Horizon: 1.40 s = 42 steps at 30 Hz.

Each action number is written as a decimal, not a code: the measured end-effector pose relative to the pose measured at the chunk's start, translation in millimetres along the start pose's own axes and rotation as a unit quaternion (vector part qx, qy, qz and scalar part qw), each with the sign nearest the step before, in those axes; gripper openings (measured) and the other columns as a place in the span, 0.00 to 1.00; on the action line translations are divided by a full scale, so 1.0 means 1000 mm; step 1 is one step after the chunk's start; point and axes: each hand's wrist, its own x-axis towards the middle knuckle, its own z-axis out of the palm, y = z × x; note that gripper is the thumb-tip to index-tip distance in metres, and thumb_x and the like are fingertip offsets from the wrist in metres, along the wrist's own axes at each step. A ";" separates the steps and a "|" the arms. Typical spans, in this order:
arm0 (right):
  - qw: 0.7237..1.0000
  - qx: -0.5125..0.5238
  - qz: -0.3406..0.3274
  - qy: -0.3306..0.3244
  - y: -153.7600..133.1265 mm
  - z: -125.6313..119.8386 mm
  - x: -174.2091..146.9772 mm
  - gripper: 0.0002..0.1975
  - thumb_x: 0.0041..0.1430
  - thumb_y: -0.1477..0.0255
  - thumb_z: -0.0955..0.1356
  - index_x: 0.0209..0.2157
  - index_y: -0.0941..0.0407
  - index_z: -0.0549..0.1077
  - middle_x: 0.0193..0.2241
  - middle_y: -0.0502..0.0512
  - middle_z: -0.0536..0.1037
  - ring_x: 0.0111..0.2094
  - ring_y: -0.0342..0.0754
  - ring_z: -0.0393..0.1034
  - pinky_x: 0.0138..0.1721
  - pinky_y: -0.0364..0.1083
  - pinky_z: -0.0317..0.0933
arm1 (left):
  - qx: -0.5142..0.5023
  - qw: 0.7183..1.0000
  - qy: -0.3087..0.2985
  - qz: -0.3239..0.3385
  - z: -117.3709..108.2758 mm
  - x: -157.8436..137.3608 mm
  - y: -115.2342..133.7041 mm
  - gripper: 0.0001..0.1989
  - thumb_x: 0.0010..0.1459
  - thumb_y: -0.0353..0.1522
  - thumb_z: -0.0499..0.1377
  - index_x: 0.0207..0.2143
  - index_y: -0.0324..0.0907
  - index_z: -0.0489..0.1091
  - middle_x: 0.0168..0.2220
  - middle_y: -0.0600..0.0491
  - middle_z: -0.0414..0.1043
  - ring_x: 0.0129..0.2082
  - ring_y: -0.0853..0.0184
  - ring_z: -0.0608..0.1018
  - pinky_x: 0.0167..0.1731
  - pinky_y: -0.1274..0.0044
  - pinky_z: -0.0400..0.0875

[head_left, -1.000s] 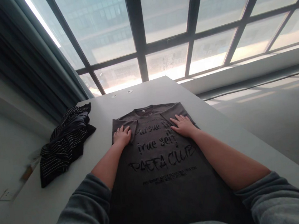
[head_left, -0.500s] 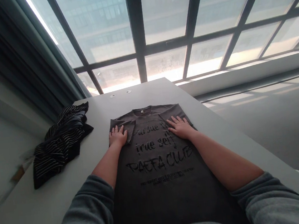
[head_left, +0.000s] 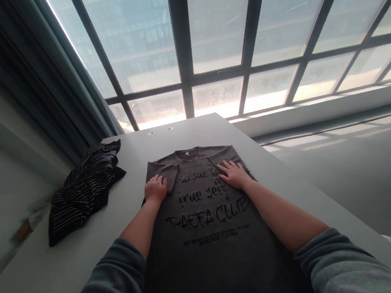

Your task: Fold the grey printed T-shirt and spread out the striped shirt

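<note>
A dark grey T-shirt (head_left: 212, 262) with black lettering lies front side up on the white table, its neckline at the far end. Both short sleeves are folded inward over the chest. My left hand (head_left: 156, 188) rests on the left sleeve near its outer fold, palm down, fingers somewhat bent; the fingertips are hard to make out. On the right sleeve and the edge of the print, my right hand (head_left: 234, 174) lies flat with its fingers spread. The shirt's lower end runs out of sight beneath my body.
A crumpled black garment with white stripes (head_left: 84, 192) lies at the table's left edge. Two round white fittings (head_left: 171, 129) sit in the white table (head_left: 201, 134) near its far edge. Beyond are a dark curtain (head_left: 27, 67) and large framed windows (head_left: 214, 22).
The view has tipped up slightly, so everything appears lower. My left fingers have drawn in from a flat, spread pose. My right hand stays spread on its sleeve.
</note>
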 end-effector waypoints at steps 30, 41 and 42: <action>1.000 -0.005 -0.008 -0.028 -0.049 -0.002 -0.019 0.38 0.73 0.53 0.52 0.77 0.57 0.48 0.76 0.59 0.37 0.78 0.57 0.30 0.77 0.66 0.28 | 0.023 0.995 -0.061 0.073 -0.027 -0.080 0.018 0.28 0.72 0.42 0.47 0.71 0.50 0.63 0.72 0.48 0.58 0.71 0.55 0.65 0.69 0.61 0.61; 0.992 0.038 -0.113 -0.039 -0.120 0.014 -0.086 0.40 0.72 0.47 0.53 0.77 0.53 0.48 0.76 0.55 0.37 0.78 0.57 0.32 0.78 0.63 0.31 | -0.023 0.986 -0.133 0.102 -0.018 -0.139 0.087 0.33 0.72 0.49 0.44 0.75 0.51 0.54 0.77 0.51 0.42 0.77 0.52 0.50 0.74 0.53 0.46; 0.991 0.040 -0.122 -0.039 -0.120 0.013 -0.093 0.40 0.72 0.47 0.53 0.77 0.52 0.48 0.76 0.54 0.37 0.78 0.57 0.32 0.78 0.63 0.32 | -0.023 0.984 -0.133 0.116 -0.020 -0.142 0.085 0.33 0.72 0.50 0.44 0.75 0.52 0.55 0.77 0.51 0.43 0.77 0.53 0.51 0.75 0.53 0.47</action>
